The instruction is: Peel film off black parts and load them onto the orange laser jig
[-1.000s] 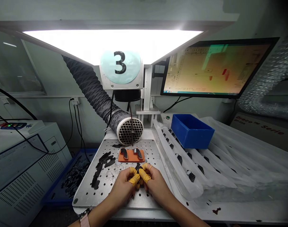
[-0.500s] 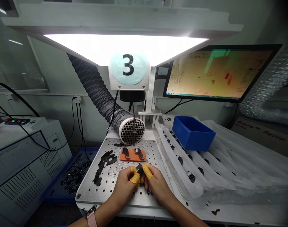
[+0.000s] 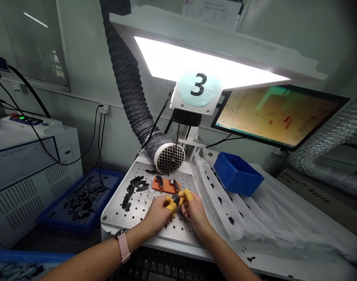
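Note:
My left hand point(image 3: 157, 214) and my right hand point(image 3: 196, 212) meet over the perforated metal plate point(image 3: 116, 210), their fingertips in yellow finger cots. Between them, both hands pinch a small black part point(image 3: 175, 200), which the fingers partly hide. Just beyond my fingers lies an orange fixture block point(image 3: 163, 185) holding two black-and-grey parts. Several black pieces point(image 3: 134, 187) lie on the plate to the left of the block.
A round grilled exhaust hose end point(image 3: 169, 158) sits at the plate's far edge. Right of the plate are plastic sleeves point(image 3: 216, 203) holding black parts and a blue bin point(image 3: 237, 175). A blue crate of black pieces point(image 3: 81, 203) stands at the left, and a keyboard point(image 3: 166, 269) lies below.
The whole view has swung and tilted, so the plate sits lower and further right. My hands have drawn closer together around the small black part.

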Demonstrator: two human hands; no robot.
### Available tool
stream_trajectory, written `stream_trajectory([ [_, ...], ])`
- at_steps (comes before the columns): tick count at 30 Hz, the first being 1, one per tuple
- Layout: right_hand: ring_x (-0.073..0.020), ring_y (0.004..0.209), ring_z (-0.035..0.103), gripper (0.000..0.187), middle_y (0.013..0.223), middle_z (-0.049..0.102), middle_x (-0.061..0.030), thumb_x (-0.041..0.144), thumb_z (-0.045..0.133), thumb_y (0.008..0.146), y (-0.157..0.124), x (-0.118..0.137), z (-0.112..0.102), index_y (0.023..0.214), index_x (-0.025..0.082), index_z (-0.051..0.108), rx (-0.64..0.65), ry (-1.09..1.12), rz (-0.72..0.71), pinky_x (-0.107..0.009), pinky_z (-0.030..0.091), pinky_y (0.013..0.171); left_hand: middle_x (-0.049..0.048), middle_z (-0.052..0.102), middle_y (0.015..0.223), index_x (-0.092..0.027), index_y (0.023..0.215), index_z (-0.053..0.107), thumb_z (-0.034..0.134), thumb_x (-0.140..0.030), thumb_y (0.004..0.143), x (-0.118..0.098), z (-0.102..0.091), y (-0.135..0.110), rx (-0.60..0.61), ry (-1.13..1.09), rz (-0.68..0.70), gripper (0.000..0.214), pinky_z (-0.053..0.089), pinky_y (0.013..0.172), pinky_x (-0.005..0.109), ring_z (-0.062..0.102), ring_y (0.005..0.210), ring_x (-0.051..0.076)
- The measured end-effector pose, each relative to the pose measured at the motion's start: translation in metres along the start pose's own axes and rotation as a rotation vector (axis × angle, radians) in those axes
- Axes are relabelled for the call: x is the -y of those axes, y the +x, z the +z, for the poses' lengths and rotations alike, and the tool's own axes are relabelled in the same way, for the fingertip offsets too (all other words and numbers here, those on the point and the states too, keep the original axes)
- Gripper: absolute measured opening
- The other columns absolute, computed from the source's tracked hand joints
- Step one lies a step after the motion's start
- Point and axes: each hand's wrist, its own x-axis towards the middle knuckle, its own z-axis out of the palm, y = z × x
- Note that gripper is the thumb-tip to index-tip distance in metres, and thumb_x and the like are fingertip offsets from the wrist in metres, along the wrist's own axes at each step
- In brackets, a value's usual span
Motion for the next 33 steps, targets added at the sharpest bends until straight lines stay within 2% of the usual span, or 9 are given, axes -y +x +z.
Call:
stream_trajectory([
  [5,-0.0162,0.06,0.054,0.015,0.067,0.064,-0.0024,0.029,0.052,0.065,0.04,0.01,0.003,0.073,0.019,0.06,-0.145,-0.111,-0.071,-0.024,0.037,0.052,-0.0051,0.051,0.049,-0.018,0.059,0.046,0.053,-0.029,0.07,0.001,-0.001,-0.001,-0.006,0.015,0.036,0.017,0.025,0.032,0.015,0.038,0.033,0.004],
  [10,-0.0167,0.06,0.052,0.01,0.061,0.06,-0.0027,0.017,0.05,0.053,0.048,0.022,0.009,0.06,0.017,0.058,-0.154,-0.146,-0.045,-0.025,0.036,0.054,-0.0076,0.045,0.041,-0.015,0.074,0.055,0.061,-0.039,0.066,-0.001,-0.003,0.002,-0.053,-0.103,-0.052,0.026,0.028,0.03,0.018,0.038,0.03,0.007],
  [12,-0.014,0.052,0.049,0.015,0.057,0.057,-0.0009,0.019,0.047,0.055,0.037,0.029,0.008,0.065,0.017,0.058,-0.097,-0.114,-0.019,-0.024,0.034,0.048,-0.0055,0.05,0.044,-0.013,0.078,0.058,0.065,-0.042,0.061,-0.007,-0.004,0.002,-0.077,-0.173,-0.076,0.035,0.032,0.032,0.019,0.042,0.033,0.007],
  [15,-0.0101,0.041,0.041,0.019,0.048,0.051,0.0022,0.022,0.047,0.056,0.015,0.038,0.003,0.068,0.015,0.06,0.072,-0.072,0.048,-0.021,0.028,0.04,0.0005,0.059,0.057,-0.012,0.075,0.059,0.069,-0.043,0.056,-0.015,-0.006,0.001,-0.01,-0.255,-0.054,0.038,0.038,0.036,0.02,0.051,0.041,0.009],
  [19,-0.0104,0.043,0.048,0.018,0.052,0.055,0.0001,0.023,0.051,0.058,-0.008,0.042,-0.004,0.068,0.014,0.063,0.202,-0.058,0.09,-0.019,0.031,0.04,-0.001,0.056,0.05,-0.013,0.065,0.057,0.066,-0.038,0.057,-0.015,-0.006,0.001,0.044,-0.21,-0.051,0.028,0.035,0.033,0.02,0.047,0.038,0.009],
  [22,-0.013,0.05,0.053,0.019,0.058,0.061,-0.002,0.026,0.052,0.067,-0.016,0.041,-0.006,0.071,0.014,0.066,0.175,-0.165,-0.035,-0.021,0.036,0.043,-0.0051,0.048,0.041,-0.015,0.062,0.055,0.062,-0.034,0.061,-0.007,-0.003,0.001,-0.03,-0.129,-0.068,0.02,0.031,0.031,0.02,0.042,0.033,0.008],
  [26,-0.0193,0.069,0.06,0.016,0.075,0.068,-0.0056,0.025,0.059,0.069,-0.013,0.04,-0.004,0.076,0.016,0.07,0.106,-0.347,-0.304,-0.028,0.046,0.063,-0.0053,0.047,0.039,-0.014,0.061,0.056,0.059,-0.029,0.065,0.002,0.0,0.004,-0.073,-0.029,-0.052,0.016,0.03,0.033,0.02,0.041,0.031,0.008],
  [31,-0.0176,0.062,0.057,0.045,0.075,0.064,-0.0042,0.03,0.061,0.07,0.023,0.033,0.001,0.112,0.013,0.058,-0.137,-0.126,-0.32,-0.029,0.046,0.057,-0.0008,0.059,0.057,-0.011,0.08,0.062,0.058,-0.031,0.068,0.009,0.001,0.009,-0.084,0.082,-0.048,0.023,0.032,0.034,0.022,0.044,0.032,0.008],
  [33,-0.0168,0.061,0.056,0.049,0.074,0.063,-0.0033,0.03,0.061,0.068,0.04,0.025,0.002,0.114,0.013,0.055,-0.126,-0.032,-0.326,-0.028,0.046,0.056,0.0021,0.062,0.068,-0.011,0.078,0.063,0.057,-0.031,0.068,0.011,0.002,0.01,-0.077,0.093,-0.037,0.023,0.033,0.035,0.022,0.044,0.033,0.007],
])
